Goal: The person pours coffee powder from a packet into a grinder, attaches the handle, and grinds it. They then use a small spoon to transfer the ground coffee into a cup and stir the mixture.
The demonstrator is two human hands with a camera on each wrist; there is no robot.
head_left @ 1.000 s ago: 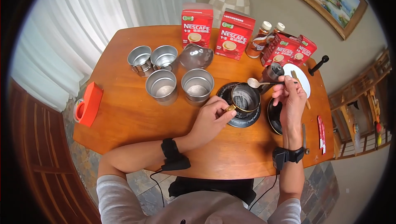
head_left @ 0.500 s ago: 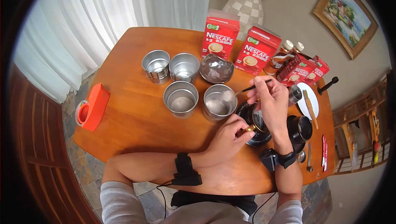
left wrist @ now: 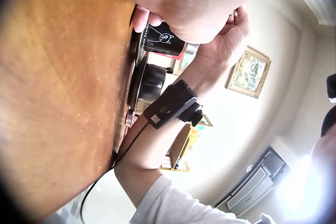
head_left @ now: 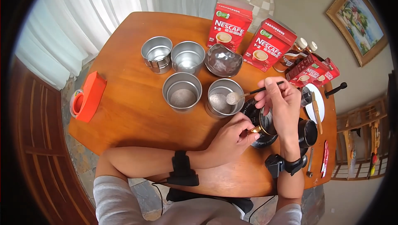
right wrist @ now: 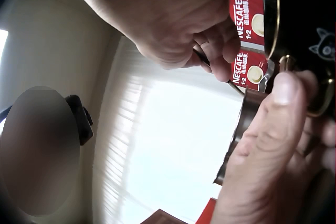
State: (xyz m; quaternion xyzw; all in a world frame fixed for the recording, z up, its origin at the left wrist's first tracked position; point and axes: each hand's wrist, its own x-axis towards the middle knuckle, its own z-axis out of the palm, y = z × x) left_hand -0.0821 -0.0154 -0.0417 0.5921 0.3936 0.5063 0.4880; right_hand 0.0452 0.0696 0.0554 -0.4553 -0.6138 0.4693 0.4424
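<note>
My right hand (head_left: 282, 105) pinches the dark handle of a spoon (head_left: 253, 93). Its pale, speckled bowl is at the near right metal cup (head_left: 212, 108), overlapping the inside of the rim. Pale powder covers that cup's bottom. With thumb and fingers, my left hand (head_left: 232, 142) holds the gold handle of a black cup (head_left: 268, 127), which stands on a black saucer (head_left: 249, 108). The right hand partly hides this cup in the head view. A white cat drawing shows on the black cup (right wrist: 299, 8) in the right wrist view.
Another metal cup with powder (head_left: 181, 105) stands to the left, and two more (head_left: 157, 55) behind. Beyond are a dark wavy bowl (head_left: 224, 61), red Nescafe boxes (head_left: 230, 24) and bottles (head_left: 290, 55). A second black cup (head_left: 308, 134) and white plate (head_left: 315, 111) stand right.
My right hand has carried the spoon leftward from above the black cup to the near right metal cup. The left hand keeps holding the gold handle. The head view has shifted.
</note>
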